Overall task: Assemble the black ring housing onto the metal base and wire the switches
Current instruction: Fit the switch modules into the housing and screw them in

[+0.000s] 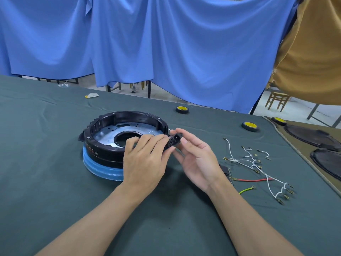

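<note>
**Both hands on the socket at the ring's right edge**

From my seat I see the black ring housing (pixel 103 146) already seated over the metal base (pixel 108 134). The silver perforated plate shows inside the ring, with a round hole at its middle. The stack sits on a blue-wrapped part (pixel 99 167) on the green-covered table (pixel 55 182), left of centre.

Both hands meet just off the housing's right side, around a small black socket (pixel 175 140) with pins facing the camera. The left hand (pixel 145 159) has its fingers curled, with thumb and forefinger pinching the socket's left side; its other fingers lie over the ring's near rim. The right hand (pixel 197 159) holds the socket's right side, thumb on top and fingers curled beneath. The socket is touching or nearly touching the ring's outer wall; I can't tell which from this angle.

To the right, well apart from the hands, loose wiring lies on the cloth: white wires (pixel 245 160) with brass terminals, a red wire (pixel 252 180) and a short yellow-green wire (pixel 247 189). A small black part (pixel 223 168), possibly a switch, lies between the right wrist and the wires.

Two yellow-centred tape rolls (pixel 182 109) (pixel 250 126) rest near the table's far edge, below a blue curtain (pixel 166 43).
</note>
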Motion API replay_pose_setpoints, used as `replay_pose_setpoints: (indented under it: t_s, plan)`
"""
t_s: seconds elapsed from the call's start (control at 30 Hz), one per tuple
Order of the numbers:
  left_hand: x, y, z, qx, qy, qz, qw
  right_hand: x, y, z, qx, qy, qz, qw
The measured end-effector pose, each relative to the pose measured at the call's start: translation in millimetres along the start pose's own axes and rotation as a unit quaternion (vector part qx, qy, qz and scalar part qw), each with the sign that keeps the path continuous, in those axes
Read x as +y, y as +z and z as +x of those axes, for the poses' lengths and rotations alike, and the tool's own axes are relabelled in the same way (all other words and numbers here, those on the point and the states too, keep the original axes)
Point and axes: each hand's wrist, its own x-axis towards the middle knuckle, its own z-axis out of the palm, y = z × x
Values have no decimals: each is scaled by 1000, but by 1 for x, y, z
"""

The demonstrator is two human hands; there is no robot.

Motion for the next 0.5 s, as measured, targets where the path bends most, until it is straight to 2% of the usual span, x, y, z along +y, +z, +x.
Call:
replay_pose_setpoints:
  t_s: [0.3, 0.5]
  plan:
    - [0, 2, -1, 35, -4, -31, 999, 3, 6, 1, 20, 4, 19, 1000]
    - [0, 2, 0, 23, -34, -44, 998, 2, 3, 2, 40, 16, -36, 998]
